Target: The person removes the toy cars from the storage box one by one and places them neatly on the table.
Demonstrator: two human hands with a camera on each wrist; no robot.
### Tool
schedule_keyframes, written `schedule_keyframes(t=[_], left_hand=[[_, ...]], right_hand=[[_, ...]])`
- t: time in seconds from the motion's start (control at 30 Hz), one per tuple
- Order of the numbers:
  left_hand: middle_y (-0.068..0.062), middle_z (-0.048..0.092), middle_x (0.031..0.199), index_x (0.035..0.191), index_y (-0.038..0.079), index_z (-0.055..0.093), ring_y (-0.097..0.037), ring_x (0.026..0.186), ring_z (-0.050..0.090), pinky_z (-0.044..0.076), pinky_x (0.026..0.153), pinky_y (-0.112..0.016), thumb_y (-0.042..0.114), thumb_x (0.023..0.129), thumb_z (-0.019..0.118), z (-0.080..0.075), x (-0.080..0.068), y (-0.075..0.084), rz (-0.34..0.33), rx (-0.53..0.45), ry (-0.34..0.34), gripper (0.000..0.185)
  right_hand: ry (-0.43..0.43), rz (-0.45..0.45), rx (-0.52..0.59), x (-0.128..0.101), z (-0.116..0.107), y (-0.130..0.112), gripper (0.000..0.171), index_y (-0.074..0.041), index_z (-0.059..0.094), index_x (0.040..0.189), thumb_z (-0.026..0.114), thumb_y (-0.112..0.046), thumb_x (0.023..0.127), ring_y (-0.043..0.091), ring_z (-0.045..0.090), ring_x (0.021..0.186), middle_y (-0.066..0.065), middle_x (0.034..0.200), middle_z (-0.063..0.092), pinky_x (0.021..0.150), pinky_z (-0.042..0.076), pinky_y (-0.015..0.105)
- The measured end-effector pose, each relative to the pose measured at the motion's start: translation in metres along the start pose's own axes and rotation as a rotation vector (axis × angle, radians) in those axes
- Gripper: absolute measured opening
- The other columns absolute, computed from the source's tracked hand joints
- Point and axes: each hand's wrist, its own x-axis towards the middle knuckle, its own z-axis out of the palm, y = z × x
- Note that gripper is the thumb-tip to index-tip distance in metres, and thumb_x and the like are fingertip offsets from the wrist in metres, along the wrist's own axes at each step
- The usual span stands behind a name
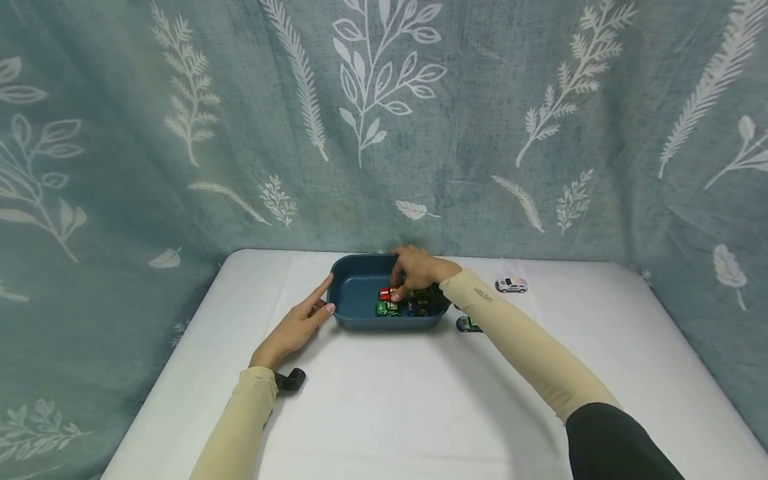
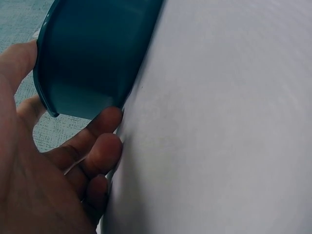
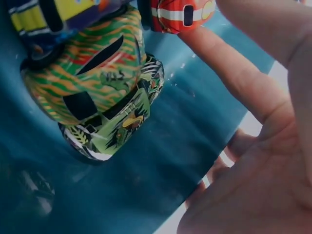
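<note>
Blue in colour, the tray [image 1: 355, 297] stands on the white desk [image 1: 384, 407]. The left hand [image 1: 297, 325], fingers extended and apart, touches its left end. The right hand [image 1: 420, 268] reaches inside, thumb and forefinger pinching the red toy car [image 1: 386, 293] (beside a green one [image 1: 389, 309]). A white car [image 1: 511, 285] sits outside, to the right.

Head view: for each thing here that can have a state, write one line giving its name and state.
Blue container: upright, open-topped, with toy cars inside
Red toy car: inside container, at the right hand's fingers; firm grip unclear
Green toy car: inside container
White toy car: outside container, on table
Dark toy car: outside container, partly hidden by sleeve
Left hand: touching container
Right hand: reaching into container
</note>
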Motion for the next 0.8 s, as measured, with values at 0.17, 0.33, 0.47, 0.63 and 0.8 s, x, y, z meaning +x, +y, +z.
schedule_keyframes(t=[0.17,0.33,0.47,0.63,0.8], left_hand=[[-0.011,0.062,0.104,0.169,0.045,0.019,-0.022,0.081,0.052,0.044,0.079,-0.040,0.046,0.112,0.053,-0.0022,0.0006,0.0004,0.003,-0.002,-0.011,0.067],[-0.011,0.062,0.103,0.170,0.043,0.020,-0.022,0.080,0.052,0.044,0.078,-0.040,0.045,0.112,0.054,-0.0024,0.0004,-0.0007,0.003,0.000,-0.004,0.067],[-0.010,0.061,0.103,0.169,0.046,0.019,-0.022,0.082,0.052,0.043,0.079,-0.040,0.047,0.111,0.054,-0.0018,0.0008,-0.0003,-0.001,-0.001,-0.002,0.067],[-0.008,0.060,0.103,0.168,0.050,0.018,-0.021,0.082,0.052,0.043,0.080,-0.040,0.050,0.111,0.053,-0.0033,0.0002,-0.0002,-0.012,0.024,0.000,0.067],[-0.008,0.061,0.106,0.169,0.049,0.018,-0.020,0.085,0.051,0.042,0.080,-0.040,0.051,0.111,0.053,-0.0039,-0.0016,-0.0008,-0.016,0.041,-0.001,0.068]], right_hand=[[-0.002,0.009,-0.033,0.0036,0.0010,-0.0014,0.029,-0.026,0.085,0.105,0.087,-0.048,0.086,0.042,0.028,0.158,0.016,0.173,0.028,0.124,0.024,0.066],[-0.017,-0.002,-0.021,0.0048,0.0015,-0.0011,0.028,-0.026,0.085,0.109,0.085,-0.046,0.090,0.043,0.027,0.158,0.017,0.174,0.026,0.125,0.023,0.066],[-0.013,0.006,-0.026,0.0042,0.0021,0.0002,0.026,-0.026,0.084,0.111,0.085,-0.043,0.091,0.042,0.026,0.158,0.016,0.174,0.025,0.125,0.023,0.065],[-0.011,0.001,-0.038,0.0053,0.0022,-0.0010,0.025,-0.026,0.085,0.110,0.086,-0.041,0.090,0.042,0.026,0.159,0.015,0.174,0.026,0.124,0.024,0.065],[-0.020,0.001,-0.040,0.0067,0.0032,-0.0021,0.024,-0.027,0.085,0.110,0.085,-0.042,0.091,0.041,0.025,0.159,0.015,0.174,0.026,0.124,0.024,0.065]])
